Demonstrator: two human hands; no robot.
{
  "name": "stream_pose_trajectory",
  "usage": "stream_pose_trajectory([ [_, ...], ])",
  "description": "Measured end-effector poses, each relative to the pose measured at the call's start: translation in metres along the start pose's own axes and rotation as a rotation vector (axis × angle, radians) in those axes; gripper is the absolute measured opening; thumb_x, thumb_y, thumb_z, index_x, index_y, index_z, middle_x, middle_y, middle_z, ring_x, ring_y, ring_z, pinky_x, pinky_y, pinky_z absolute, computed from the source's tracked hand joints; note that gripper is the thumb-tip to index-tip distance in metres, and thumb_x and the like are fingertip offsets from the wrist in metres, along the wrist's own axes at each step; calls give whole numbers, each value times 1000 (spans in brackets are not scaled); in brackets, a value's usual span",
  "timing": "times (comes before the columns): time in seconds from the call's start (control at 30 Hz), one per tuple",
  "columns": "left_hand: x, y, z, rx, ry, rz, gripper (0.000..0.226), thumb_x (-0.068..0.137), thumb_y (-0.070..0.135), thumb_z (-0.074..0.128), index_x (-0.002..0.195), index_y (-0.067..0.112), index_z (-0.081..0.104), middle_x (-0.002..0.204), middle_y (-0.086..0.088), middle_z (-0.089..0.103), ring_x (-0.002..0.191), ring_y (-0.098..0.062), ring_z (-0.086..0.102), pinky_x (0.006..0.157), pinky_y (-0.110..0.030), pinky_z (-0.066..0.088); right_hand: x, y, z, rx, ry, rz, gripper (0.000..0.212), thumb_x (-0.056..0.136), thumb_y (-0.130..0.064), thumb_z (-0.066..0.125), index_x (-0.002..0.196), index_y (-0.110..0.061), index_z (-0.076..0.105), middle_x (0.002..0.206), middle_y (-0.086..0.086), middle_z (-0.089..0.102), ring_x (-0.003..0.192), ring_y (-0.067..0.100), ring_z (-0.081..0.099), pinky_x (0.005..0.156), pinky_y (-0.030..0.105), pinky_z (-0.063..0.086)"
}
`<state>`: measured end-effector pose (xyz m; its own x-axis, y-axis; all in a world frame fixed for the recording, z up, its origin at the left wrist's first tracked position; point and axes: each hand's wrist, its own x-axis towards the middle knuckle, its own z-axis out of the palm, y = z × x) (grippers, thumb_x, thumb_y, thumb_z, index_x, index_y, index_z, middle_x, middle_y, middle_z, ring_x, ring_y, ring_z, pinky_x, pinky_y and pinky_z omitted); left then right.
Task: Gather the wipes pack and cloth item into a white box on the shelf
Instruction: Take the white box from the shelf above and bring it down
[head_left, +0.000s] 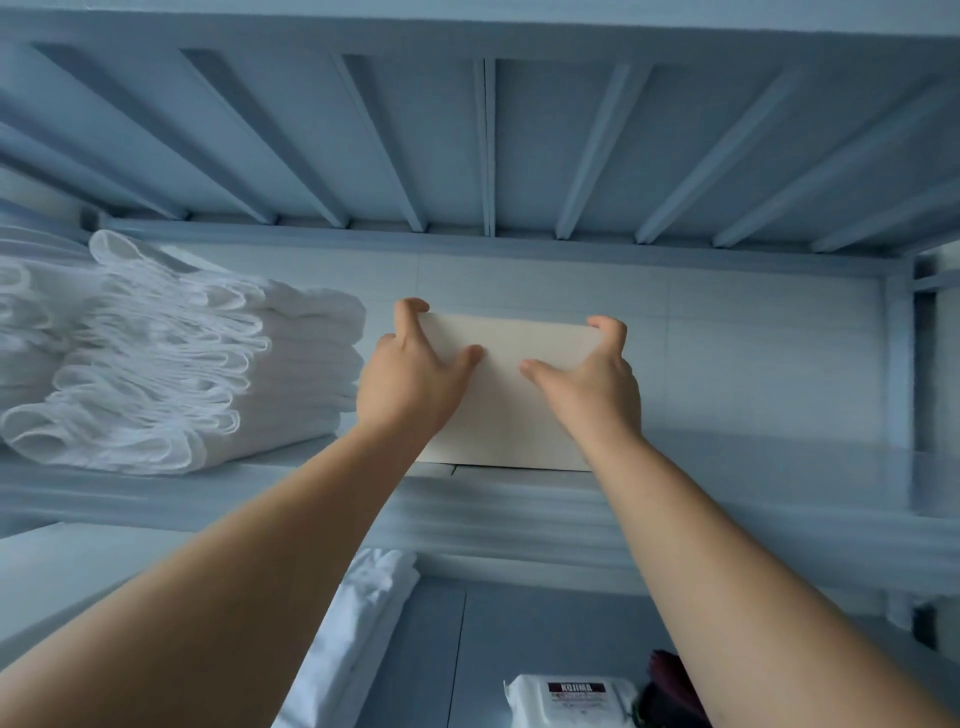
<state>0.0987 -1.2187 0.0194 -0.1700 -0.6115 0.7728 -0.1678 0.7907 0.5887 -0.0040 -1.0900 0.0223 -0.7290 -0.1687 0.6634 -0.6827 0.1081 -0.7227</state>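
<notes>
A white box (501, 400) stands on the upper shelf (753, 467), near its front edge. My left hand (415, 374) grips the box's left side, fingers over its top corner. My right hand (592, 379) grips its right side the same way. On the lower shelf, at the bottom of the view, lies a white wipes pack (571, 699) with a dark label. Right of the pack sits a dark maroon cloth item (667, 686), partly hidden by my right forearm.
A tall stack of folded white towels (171, 364) fills the upper shelf's left part, close to the box. More folded white fabric (358, 634) lies on the lower shelf at left. A slatted shelf underside (488, 145) hangs overhead. A shelf post (901, 364) stands at right.
</notes>
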Motion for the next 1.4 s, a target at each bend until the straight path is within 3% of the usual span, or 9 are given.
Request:
stream_pose_trajectory([
  [0.23, -15, 7, -14, 1, 3, 26, 76, 76, 64, 67, 136, 35, 30, 116, -5, 60, 92, -28, 54, 70, -34, 38, -14, -4, -15, 13, 59, -51, 80, 72, -45, 80, 137, -29, 36, 119, 9, 58, 106, 33, 58, 77, 32, 38],
  [0.47, -56, 48, -47, -36, 72, 59, 85, 73, 68, 68, 141, 38, 27, 125, -3, 60, 114, -29, 55, 76, -34, 39, -43, -22, -68, 53, 106, -131, 79, 72, -43, 80, 138, -31, 37, 119, 8, 57, 97, 30, 55, 76, 31, 35],
  [0.67, -105, 101, -83, -22, 166, 93, 86, 70, 71, 67, 140, 43, 26, 126, -2, 60, 112, -28, 57, 76, -32, 35, -77, -34, -135, 128, 122, -215, 77, 74, -43, 79, 137, -31, 37, 104, -3, 45, 85, 21, 42, 75, 31, 33],
  [0.93, -189, 170, -129, 40, 209, 82, 84, 71, 69, 68, 139, 42, 27, 125, -4, 60, 107, -30, 59, 75, -34, 38, -136, -41, -227, 186, 91, -243, 76, 77, -42, 79, 139, -30, 37, 108, -4, 45, 86, 19, 44, 76, 31, 35],
  [1.07, -226, 200, -150, 45, 203, 80, 81, 70, 68, 69, 135, 43, 28, 123, -3, 61, 103, -29, 59, 76, -40, 47, -164, -43, -268, 210, 102, -236, 75, 78, -40, 79, 139, -30, 37, 108, -5, 44, 84, 20, 44, 74, 30, 35],
  [1.3, -283, 237, -192, -12, 217, 90, 77, 69, 66, 70, 131, 43, 30, 118, 0, 62, 99, -30, 61, 82, -47, 52, -214, -62, -329, 171, 150, -245, 75, 76, -41, 79, 138, -31, 38, 104, -4, 44, 70, 16, 39, 67, 25, 26],
  [1.4, -303, 248, -211, -33, 196, 101, 75, 68, 67, 70, 128, 43, 31, 116, 1, 63, 97, -29, 61, 80, -46, 53, -240, -69, -351, 151, 163, -231, 76, 76, -42, 79, 139, -31, 38, 106, -6, 42, 77, 18, 40, 72, 28, 30],
])
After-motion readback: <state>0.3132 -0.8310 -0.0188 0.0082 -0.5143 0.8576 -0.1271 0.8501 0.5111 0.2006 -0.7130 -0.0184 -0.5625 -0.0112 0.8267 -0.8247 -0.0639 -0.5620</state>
